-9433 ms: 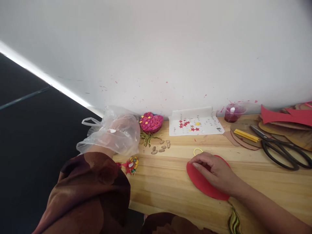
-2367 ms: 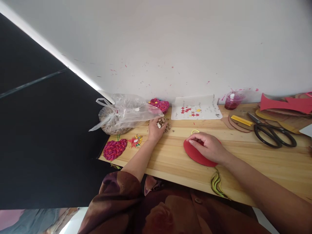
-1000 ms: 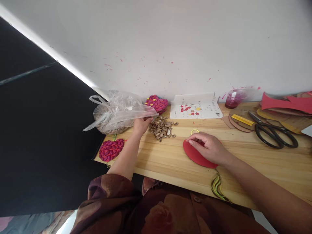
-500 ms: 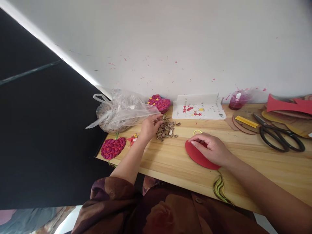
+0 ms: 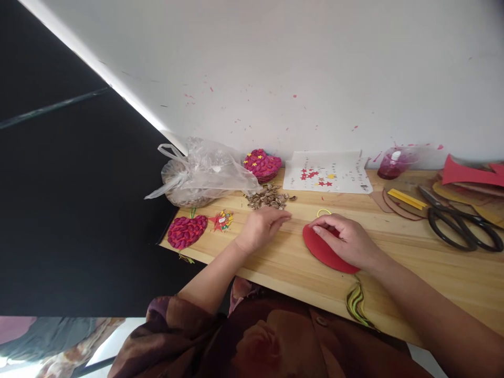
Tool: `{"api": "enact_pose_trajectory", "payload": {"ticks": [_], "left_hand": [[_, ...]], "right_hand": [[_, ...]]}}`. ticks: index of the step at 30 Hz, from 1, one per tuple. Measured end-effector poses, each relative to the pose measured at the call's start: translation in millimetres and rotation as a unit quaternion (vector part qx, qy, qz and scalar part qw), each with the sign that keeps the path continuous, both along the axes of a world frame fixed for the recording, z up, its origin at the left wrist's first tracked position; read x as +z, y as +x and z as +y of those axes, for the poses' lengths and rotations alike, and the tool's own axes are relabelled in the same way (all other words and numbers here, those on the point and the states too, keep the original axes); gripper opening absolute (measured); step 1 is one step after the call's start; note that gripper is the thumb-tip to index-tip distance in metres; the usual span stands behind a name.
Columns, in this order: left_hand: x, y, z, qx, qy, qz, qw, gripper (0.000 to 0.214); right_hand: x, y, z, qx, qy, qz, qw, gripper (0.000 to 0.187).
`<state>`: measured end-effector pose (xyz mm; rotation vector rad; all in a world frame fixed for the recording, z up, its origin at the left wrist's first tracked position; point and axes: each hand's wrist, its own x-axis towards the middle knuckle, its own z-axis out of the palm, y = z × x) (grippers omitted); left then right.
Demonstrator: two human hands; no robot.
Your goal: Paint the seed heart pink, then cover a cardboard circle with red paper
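Observation:
My left hand (image 5: 263, 227) hovers low over the wooden table (image 5: 275, 262), just in front of a small pile of seed shells (image 5: 269, 198). Its fingers are drawn together in a pinch; what they hold, if anything, is too small to see. My right hand (image 5: 346, 240) lies with curled fingers pressing on a red heart-shaped card (image 5: 321, 253), which has a yellow loop (image 5: 323, 212) at its top and yellow-green threads (image 5: 356, 303) hanging over the table's front edge. A clear plastic bag of shells (image 5: 199, 177) sits at the back left.
A shell-covered magenta heart (image 5: 186, 231) and a small star decoration (image 5: 221, 220) lie at the left end. Another magenta heart (image 5: 262, 164), a star sticker sheet (image 5: 327, 173) and a pink jar (image 5: 392, 164) stand by the wall. Black scissors (image 5: 460, 224) and card scraps (image 5: 470, 176) lie right.
My left hand came out of the bag, left a pile of shells on the table, then drew back from the pile toward the red card. My right hand stayed on the card.

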<state>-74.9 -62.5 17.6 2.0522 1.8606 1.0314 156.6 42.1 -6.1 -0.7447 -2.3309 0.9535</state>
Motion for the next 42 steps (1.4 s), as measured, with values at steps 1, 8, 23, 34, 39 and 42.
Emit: {"api": "enact_pose_trajectory", "payload": {"ticks": [1,8,23,34,39,42], "left_hand": [[-2.4,4.1,-1.8,-0.022,-0.002,0.024,0.999,0.026],[-6.1,10.6,-4.9,-0.037,0.094,0.036,0.994,0.024],[42.8,-89.5,38.7,0.106,0.073,0.142,0.981,0.044],[82.5,-147.5,34.9,0.296,0.026,0.359,0.885,0.097],[102.9,-181.0,46.8,0.376,0.014,0.367,0.851,0.087],[113.8,-196.7,56.3,0.390,-0.031,0.384,0.836,0.075]], "right_hand": [[-0.4,-0.2,0.1,-0.002,0.000,0.000,1.000,0.021],[-1.5,-0.2,0.2,-0.005,0.000,-0.006,1.000,0.019],[-0.5,1.4,0.5,0.005,0.001,0.003,1.000,0.020],[-0.7,0.9,2.2,0.007,-0.006,-0.004,1.000,0.021],[0.5,1.0,2.4,0.010,-0.015,-0.007,1.000,0.024],[1.9,1.3,2.0,0.009,-0.021,-0.008,1.000,0.025]]}}
